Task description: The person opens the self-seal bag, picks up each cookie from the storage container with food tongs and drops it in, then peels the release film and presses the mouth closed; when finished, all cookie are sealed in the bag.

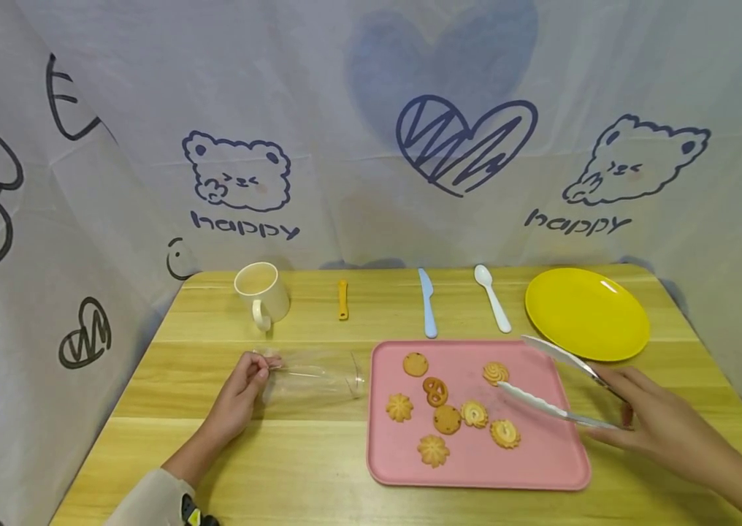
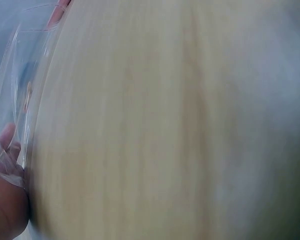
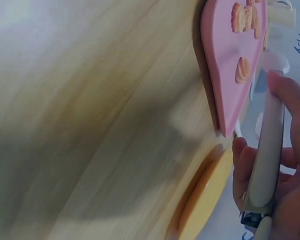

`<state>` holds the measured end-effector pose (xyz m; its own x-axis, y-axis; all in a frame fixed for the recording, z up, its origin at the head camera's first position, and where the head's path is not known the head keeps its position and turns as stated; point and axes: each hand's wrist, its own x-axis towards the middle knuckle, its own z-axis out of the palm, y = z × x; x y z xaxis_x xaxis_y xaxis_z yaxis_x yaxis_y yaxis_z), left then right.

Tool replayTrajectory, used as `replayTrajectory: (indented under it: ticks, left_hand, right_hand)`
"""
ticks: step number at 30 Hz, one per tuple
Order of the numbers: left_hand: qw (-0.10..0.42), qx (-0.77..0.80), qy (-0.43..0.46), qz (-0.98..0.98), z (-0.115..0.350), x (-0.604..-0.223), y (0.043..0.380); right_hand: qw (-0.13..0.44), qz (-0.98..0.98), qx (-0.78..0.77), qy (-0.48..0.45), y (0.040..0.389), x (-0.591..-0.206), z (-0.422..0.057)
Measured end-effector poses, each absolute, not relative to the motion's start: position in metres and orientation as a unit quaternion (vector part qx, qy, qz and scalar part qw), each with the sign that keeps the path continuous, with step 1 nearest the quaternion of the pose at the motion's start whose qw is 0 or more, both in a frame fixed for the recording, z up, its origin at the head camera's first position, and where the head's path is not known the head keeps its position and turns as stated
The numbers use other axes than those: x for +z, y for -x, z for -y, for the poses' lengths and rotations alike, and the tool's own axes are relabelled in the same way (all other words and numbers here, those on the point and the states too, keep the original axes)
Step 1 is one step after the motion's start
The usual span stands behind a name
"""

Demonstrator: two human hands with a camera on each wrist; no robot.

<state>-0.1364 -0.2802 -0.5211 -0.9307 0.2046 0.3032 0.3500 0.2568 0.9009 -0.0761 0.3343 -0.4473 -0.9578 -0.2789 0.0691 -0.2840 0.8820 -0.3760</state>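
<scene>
My left hand (image 1: pixel 242 391) pinches the end of a clear plastic bag (image 1: pixel 318 374), which lies to the left of the pink tray (image 1: pixel 542 460). In the left wrist view, the bag's film (image 2: pixel 15 85) wraps partly over the fingers. At the right, my right hand (image 1: pixel 667 424) grips a pair of metal tongs (image 1: pixel 542 404). Their arms are spread, and the lower tip is right at a swirled cookie (image 1: pixel 495 373) on the tray. Several other cookies and a pretzel (image 1: pixel 435 391) lie on the tray, among them a flower-shaped cookie (image 1: pixel 433 451).
Along the back of the wooden table (image 1: pixel 305 467) stand a cream mug (image 1: pixel 274 301), a small yellow-orange strip (image 1: pixel 342 299), a light blue knife (image 1: pixel 427 303), a white spoon (image 1: pixel 493 299) and a yellow plate (image 1: pixel 588 314). A printed cloth (image 1: pixel 345 109) hangs behind and beside the table.
</scene>
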Motion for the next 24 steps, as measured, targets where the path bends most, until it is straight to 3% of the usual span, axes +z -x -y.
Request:
replayTrajectory:
  ticks: [10,24]
  left_hand:
    - [0.062,-0.580,0.176,0.793,0.281,-0.522,0.137]
    - [0.060,-0.582,0.178,0.791,0.282,-0.525,0.138]
  right_hand:
    - [-0.007,0.965,0.179,-0.190,0.101,-0.449,-0.323]
    - [-0.022,0.960,0.177,-0.215,0.110,-0.451,-0.321]
